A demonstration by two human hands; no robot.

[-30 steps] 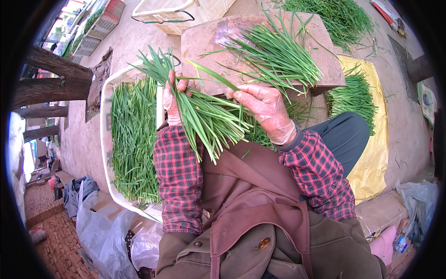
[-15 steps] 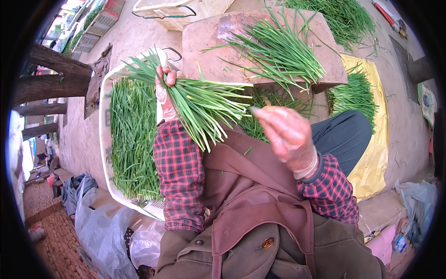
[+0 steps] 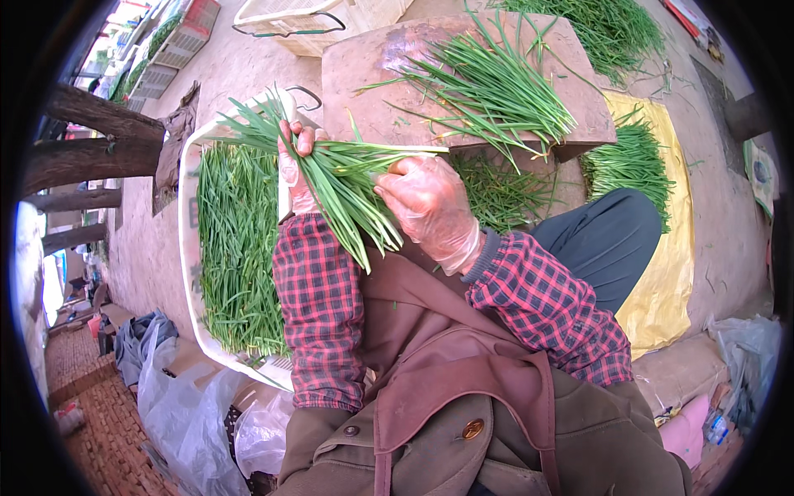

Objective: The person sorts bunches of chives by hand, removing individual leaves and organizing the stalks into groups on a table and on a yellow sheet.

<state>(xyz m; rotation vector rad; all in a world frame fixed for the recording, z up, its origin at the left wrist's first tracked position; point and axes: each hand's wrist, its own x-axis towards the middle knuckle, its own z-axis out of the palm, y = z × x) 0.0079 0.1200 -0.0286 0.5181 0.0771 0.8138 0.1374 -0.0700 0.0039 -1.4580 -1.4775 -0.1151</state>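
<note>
My left hand (image 3: pixel 298 161), in a clear thin glove, is closed round a bunch of garlic chives (image 3: pixel 343 186). The green tips stick out past the fingers at upper left, and the pale stem ends fan out to the right. At those stem ends my right hand (image 3: pixel 430 202), also gloved, has its fingers bent and pinched on the chives; its fingertips are partly hidden. Left of my left forearm stands a white plastic crate (image 3: pixel 190 264) filled with chives laid lengthwise. In front, a low board table (image 3: pixel 364 83) bears a loose pile of chives (image 3: pixel 509 95).
Loose green trimmings (image 3: pixel 500 194) lie below the table's near edge. A yellow sheet (image 3: pixel 662 289) with more chives is at the right, and a heap (image 3: pixel 604 33) lies at the far right. A cream crate (image 3: pixel 306 25) stands behind the table. Plastic bags (image 3: pixel 190 430) lie lower left.
My right hand has moved left from the open space beside the bunch onto its stem ends. My left hand keeps its hold in about the same place.
</note>
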